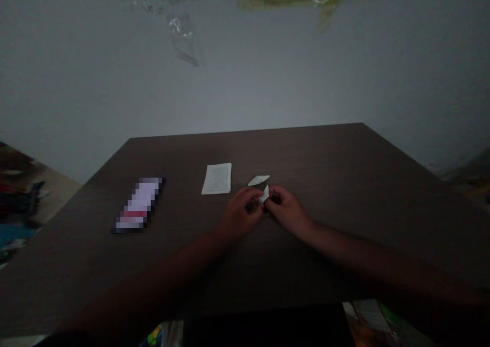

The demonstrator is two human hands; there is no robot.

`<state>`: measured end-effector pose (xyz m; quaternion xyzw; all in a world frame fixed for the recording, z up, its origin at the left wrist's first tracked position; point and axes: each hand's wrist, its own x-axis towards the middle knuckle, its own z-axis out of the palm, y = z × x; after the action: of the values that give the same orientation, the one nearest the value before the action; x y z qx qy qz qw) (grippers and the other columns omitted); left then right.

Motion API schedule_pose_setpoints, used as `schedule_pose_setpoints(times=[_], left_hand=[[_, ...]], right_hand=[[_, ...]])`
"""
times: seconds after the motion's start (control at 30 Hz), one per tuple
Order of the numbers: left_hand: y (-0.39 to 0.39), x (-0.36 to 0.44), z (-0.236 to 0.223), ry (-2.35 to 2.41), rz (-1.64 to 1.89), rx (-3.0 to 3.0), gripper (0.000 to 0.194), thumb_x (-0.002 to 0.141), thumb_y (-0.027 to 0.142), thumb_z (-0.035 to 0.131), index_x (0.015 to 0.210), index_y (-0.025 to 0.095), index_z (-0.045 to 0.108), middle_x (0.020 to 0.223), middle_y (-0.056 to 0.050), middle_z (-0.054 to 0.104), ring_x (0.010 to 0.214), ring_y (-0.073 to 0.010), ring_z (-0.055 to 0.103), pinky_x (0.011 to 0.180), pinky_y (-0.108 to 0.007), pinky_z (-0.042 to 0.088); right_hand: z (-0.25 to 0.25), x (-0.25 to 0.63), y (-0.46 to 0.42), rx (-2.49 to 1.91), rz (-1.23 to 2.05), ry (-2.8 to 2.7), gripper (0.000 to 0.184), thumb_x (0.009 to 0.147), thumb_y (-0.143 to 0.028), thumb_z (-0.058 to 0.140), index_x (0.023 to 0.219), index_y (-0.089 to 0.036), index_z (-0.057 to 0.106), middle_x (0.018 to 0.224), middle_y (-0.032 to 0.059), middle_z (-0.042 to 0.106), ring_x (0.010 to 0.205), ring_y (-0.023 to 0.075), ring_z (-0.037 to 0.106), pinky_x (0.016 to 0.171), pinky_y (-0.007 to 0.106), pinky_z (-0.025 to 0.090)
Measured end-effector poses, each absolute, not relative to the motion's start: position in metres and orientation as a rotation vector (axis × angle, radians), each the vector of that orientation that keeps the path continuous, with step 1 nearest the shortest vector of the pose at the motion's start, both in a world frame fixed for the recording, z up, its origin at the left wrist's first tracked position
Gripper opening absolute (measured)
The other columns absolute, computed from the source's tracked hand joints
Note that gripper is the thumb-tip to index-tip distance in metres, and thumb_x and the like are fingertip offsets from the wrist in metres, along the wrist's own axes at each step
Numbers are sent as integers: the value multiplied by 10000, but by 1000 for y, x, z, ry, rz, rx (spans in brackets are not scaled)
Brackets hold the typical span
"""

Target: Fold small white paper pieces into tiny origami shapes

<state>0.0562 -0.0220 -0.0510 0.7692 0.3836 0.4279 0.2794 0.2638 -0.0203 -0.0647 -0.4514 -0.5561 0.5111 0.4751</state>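
My left hand (pixel 240 215) and my right hand (pixel 288 210) meet at the middle of a dark wooden table (pixel 344 183). Both pinch a small folded piece of white paper (pixel 264 194) between their fingertips, just above the tabletop. A second small folded paper piece (pixel 259 180) lies flat just beyond the hands. A sheet of white paper with printed lines (pixel 217 178) lies to the left of that piece.
A phone with a lit, blurred screen (pixel 138 204) lies on the table's left part. A pale wall (pixel 115 92) rises behind the far edge. Colourful clutter sits on the floor at the left (pixel 15 204) and near the bottom right (pixel 367 321).
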Motion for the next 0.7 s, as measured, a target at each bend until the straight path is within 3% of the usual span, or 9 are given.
schedule_pose_setpoints(times=[0.3, 0.7], left_hand=[[-18, 56, -53, 1056, 1133, 1979, 261, 976, 122, 810, 1194, 260, 851, 1178, -56, 888, 1092, -263, 865, 1029, -420, 731], [-16, 50, -53, 987, 1069, 1826, 141, 1039, 285, 847, 1175, 256, 873, 1185, -85, 891, 1131, -283, 868, 1031, -419, 710]], right_hand=[[-61, 265, -23, -1151, 1188, -1435, 160, 906, -373, 826, 893, -290, 690, 804, -28, 706, 769, 213, 671, 770, 362, 550], [-59, 266, -30, -1123, 1137, -1464, 297, 927, -491, 877, 868, -307, 651, 863, 3, 724, 880, 253, 721, 903, 423, 612]])
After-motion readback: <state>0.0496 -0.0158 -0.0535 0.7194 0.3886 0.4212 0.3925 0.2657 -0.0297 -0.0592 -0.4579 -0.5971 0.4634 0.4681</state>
